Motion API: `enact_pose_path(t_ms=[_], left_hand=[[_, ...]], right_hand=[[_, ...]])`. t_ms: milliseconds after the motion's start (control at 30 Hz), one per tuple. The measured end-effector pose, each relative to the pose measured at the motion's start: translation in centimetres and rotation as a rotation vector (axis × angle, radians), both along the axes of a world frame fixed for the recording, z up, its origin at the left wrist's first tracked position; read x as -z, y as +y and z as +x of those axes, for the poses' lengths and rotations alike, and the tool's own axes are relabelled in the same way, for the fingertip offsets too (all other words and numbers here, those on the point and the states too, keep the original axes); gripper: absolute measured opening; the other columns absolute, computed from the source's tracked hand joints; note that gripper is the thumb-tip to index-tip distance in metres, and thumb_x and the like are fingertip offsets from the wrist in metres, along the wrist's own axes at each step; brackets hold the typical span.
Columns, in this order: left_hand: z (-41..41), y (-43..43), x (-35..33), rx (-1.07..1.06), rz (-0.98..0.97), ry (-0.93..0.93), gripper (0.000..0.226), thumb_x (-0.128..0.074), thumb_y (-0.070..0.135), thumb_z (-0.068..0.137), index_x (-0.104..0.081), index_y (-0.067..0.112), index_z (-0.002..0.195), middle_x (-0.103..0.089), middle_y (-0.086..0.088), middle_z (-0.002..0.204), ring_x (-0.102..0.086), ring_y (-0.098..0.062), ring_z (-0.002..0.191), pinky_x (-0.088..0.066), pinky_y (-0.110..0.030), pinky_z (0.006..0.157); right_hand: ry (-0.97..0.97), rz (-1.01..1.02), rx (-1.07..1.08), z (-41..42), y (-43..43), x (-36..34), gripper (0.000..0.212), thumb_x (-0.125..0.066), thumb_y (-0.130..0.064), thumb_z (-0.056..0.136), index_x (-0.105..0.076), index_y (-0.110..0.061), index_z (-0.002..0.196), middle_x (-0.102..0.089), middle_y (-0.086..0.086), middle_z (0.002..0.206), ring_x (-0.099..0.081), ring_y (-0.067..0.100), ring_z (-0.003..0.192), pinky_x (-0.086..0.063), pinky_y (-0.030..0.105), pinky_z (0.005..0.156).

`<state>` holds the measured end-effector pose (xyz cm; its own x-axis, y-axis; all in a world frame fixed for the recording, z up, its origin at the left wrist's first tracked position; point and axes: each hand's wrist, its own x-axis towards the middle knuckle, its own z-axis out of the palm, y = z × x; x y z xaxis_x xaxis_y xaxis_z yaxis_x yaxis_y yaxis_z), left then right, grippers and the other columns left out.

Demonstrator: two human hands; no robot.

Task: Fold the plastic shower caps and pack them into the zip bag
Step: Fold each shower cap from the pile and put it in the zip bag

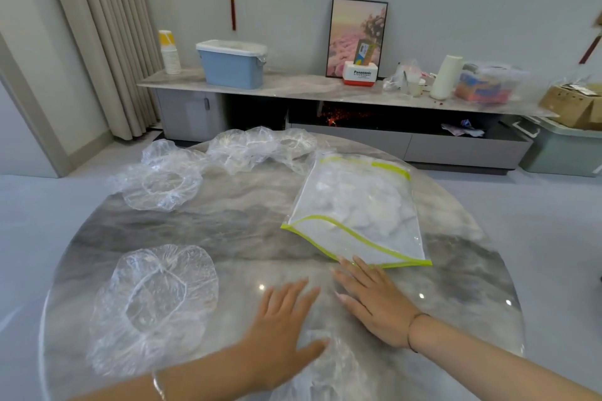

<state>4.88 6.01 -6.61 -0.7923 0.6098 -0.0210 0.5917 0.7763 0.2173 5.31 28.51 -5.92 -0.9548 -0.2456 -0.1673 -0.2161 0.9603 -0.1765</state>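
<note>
Flat on a clear shower cap (325,365) at the table's near edge lie both my hands with straight fingers: my left hand (280,325) on its left part, my right hand (374,299) on its right part. Beyond my right hand lies the zip bag (355,208) with a green-yellow zip strip; its mouth faces me and white folded caps show inside. One open cap (153,303) sits at the near left. Another cap (159,185) lies at the far left. More crumpled caps (260,146) are piled at the far edge.
The round marble table (234,225) carries everything. Behind it runs a long low cabinet (325,88) with a blue lidded box (233,63), paper cups, a framed picture, a paper roll and bags. A cardboard box stands on a bin at the far right.
</note>
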Motion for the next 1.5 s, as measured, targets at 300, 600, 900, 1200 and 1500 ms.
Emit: enact_pose_path(t_ms=[300,600,900,1200,1500], left_hand=[[5.7,-1.6,2.2,0.032,-0.165,-0.095,0.077,-0.002,0.074,0.085,-0.046,0.025,0.127,-0.051,0.006,0.123,-0.048,-0.014,0.11,-0.019,-0.039,0.103],[0.0,-2.2,1.1,-0.031,-0.099,-0.045,0.109,0.018,0.084,0.067,-0.017,0.024,0.15,-0.018,-0.006,0.157,-0.022,-0.029,0.143,0.005,-0.037,0.113],[3.6,-5.3,-3.4,0.436,-0.227,0.068,0.092,-0.039,0.081,0.076,-0.022,0.025,0.148,-0.032,0.0,0.145,-0.029,-0.019,0.134,-0.014,-0.031,0.113],[4.2,-6.4,-1.8,0.227,-0.085,-0.125,0.064,-0.053,0.027,0.087,-0.028,0.022,0.146,-0.035,0.006,0.147,-0.036,-0.013,0.133,-0.022,-0.02,0.107],[1.9,-6.7,-2.1,-0.207,0.483,-0.502,0.013,-0.051,0.029,0.096,-0.059,0.026,0.086,-0.068,0.015,0.069,-0.052,-0.011,0.061,-0.045,-0.029,0.064]], right_hand=[[0.026,-0.016,-0.014,5.5,-1.2,-2.1,0.098,0.033,-0.078,0.056,0.007,-0.043,0.144,0.029,-0.024,0.143,0.031,-0.001,0.133,0.017,0.025,0.111],[-0.061,-0.057,-0.065,9.0,-1.9,-1.6,0.082,0.009,-0.071,0.071,-0.002,-0.041,0.147,0.02,-0.026,0.148,0.023,-0.002,0.137,0.014,0.023,0.112],[-0.142,-0.124,-0.2,10.1,-1.4,-1.7,0.073,-0.033,-0.024,0.077,-0.017,-0.04,0.146,0.002,-0.026,0.153,0.002,-0.005,0.14,0.005,0.023,0.116],[-0.038,-0.26,-0.075,9.0,-2.2,0.3,0.046,-0.04,-0.046,0.084,-0.057,-0.037,0.125,-0.043,-0.021,0.139,-0.036,-0.006,0.127,-0.017,0.008,0.105],[-0.073,-1.03,0.585,7.1,-4.2,-0.8,0.034,-0.052,-0.014,0.096,-0.059,-0.004,0.064,-0.061,0.005,0.055,-0.062,0.011,0.05,-0.049,0.018,0.053]])
